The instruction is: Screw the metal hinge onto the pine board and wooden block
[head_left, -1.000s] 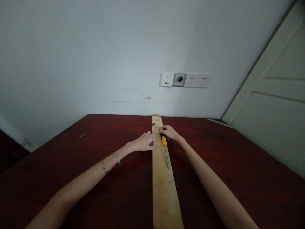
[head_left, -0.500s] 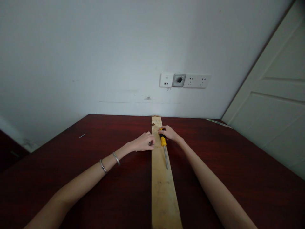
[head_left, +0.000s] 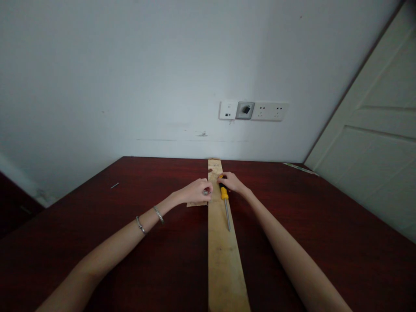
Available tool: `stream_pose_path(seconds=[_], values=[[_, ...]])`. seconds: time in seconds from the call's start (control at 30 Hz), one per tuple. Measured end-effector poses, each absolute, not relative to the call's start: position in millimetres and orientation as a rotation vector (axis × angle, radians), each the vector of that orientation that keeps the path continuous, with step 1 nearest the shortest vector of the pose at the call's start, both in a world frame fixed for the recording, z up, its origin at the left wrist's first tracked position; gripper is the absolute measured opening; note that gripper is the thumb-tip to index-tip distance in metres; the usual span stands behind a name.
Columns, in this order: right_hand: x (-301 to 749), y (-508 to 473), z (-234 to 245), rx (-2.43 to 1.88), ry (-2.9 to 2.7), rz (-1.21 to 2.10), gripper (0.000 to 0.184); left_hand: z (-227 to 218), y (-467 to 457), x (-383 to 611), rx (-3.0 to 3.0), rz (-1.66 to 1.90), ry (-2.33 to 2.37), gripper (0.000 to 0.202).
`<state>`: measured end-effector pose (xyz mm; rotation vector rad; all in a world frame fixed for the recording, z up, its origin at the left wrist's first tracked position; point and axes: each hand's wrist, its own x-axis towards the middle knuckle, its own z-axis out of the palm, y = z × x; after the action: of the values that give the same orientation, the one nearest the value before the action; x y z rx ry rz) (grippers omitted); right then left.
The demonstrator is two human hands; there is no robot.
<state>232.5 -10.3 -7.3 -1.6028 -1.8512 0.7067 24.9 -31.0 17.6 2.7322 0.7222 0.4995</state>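
A: What is lying nearest to the person?
B: The wooden board (head_left: 225,260). It is running lengthwise on the dark red table (head_left: 156,273) toward the wall (head_left: 162,86), so, I am thinking, both hands are reaching it comfortably from its two sides.
A: And the screwdriver (head_left: 224,193)?
B: Its shaft is pointing back to the person, over the board. I am not seeing whether it is touching the wood.
A: How is the left hand (head_left: 196,190) holding?
B: Its fingers are curling around some small metal pieces (head_left: 205,192), perhaps so these are not rolling away. A flat pale piece (head_left: 197,204) is showing under it, beside the board.
A: The right hand (head_left: 232,180)?
B: A little farther, it is pinching the screwdriver's handle near the end, maybe because this is leaving the shaft free.
A: Beyond?
B: A thin metal piece (head_left: 115,185) is lying well apart, leftward, so it is not disturbing the hands, I am guessing. On the wall, sockets (head_left: 268,111) are sitting.
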Motion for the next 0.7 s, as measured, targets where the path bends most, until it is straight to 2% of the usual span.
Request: stream_pose_path(seconds=[0.27,0.47,0.7], values=[[231.7,-10.2,-8.1,-1.620,-1.853,0.697,0.027,31.3,-14.4,4.7,2.502,0.561,0.734,0.007],[230.3,-12.7,-6.0,-1.641,-1.844,0.710,0.029,36.4,1.3,-24.2,2.620,0.487,0.766,0.004],[229.1,-14.2,-5.2,-1.664,-1.824,0.727,0.029,23.5,38.0,-99.6,2.764,0.519,1.077,0.020]])
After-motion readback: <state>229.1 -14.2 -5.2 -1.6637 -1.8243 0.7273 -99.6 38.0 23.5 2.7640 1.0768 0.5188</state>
